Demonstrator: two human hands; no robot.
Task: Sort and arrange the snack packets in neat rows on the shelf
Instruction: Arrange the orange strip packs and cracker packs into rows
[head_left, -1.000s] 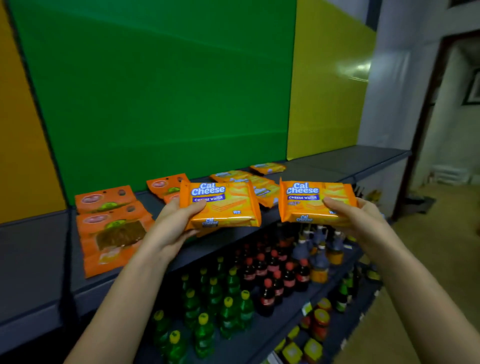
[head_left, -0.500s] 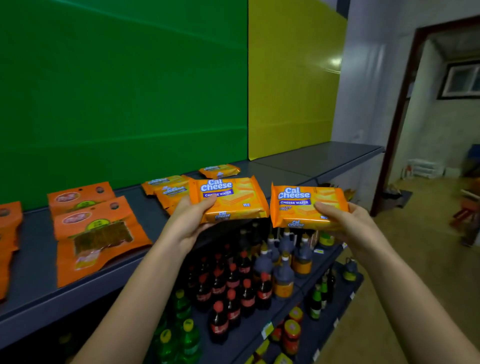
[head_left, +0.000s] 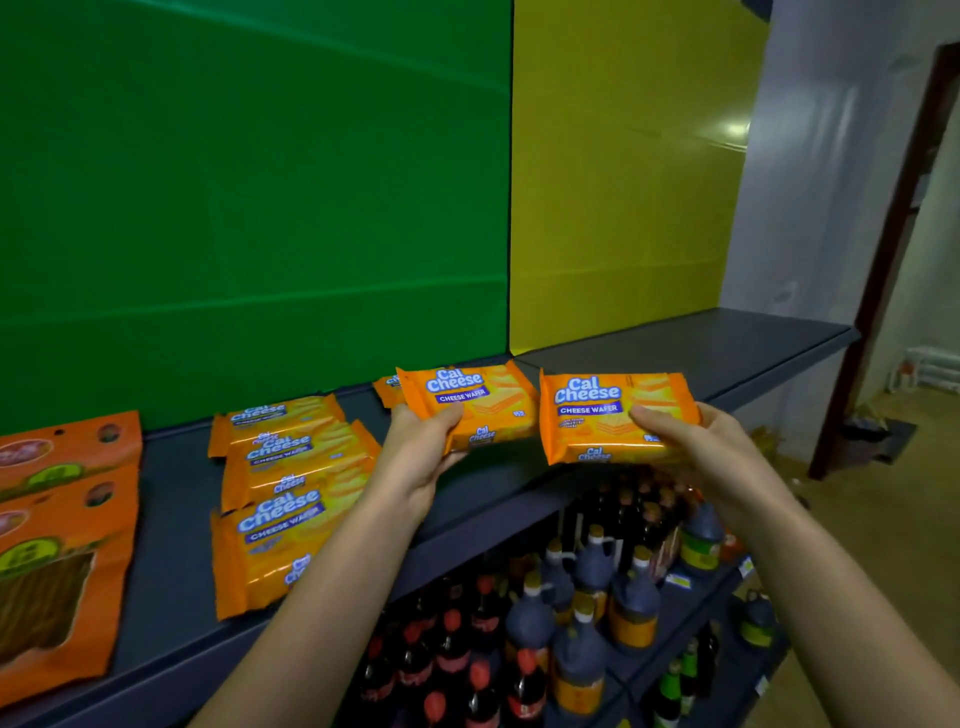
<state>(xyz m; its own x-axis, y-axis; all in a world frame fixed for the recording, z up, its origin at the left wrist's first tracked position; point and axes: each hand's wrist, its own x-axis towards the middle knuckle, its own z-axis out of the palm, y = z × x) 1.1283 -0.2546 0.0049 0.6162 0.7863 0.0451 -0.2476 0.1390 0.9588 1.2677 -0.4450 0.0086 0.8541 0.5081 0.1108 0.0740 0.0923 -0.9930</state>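
My left hand grips an orange Cal Cheese wafer packet by its left end, just above the grey shelf. My right hand holds a second Cal Cheese packet by its lower right corner, over the shelf's front edge. Three more wafer packets lie in a column on the shelf to the left, and another peeks out behind the left-hand packet. Orange pouches with clear windows lie at the far left.
Green and yellow panels back the shelf. The shelf's right part is bare. Below stand dark sauce jugs and red-capped bottles. A doorway and floor are at the right.
The view has shifted right and closer. Both hands have carried their packets forward, toward the shelf, the left packet now over its surface.
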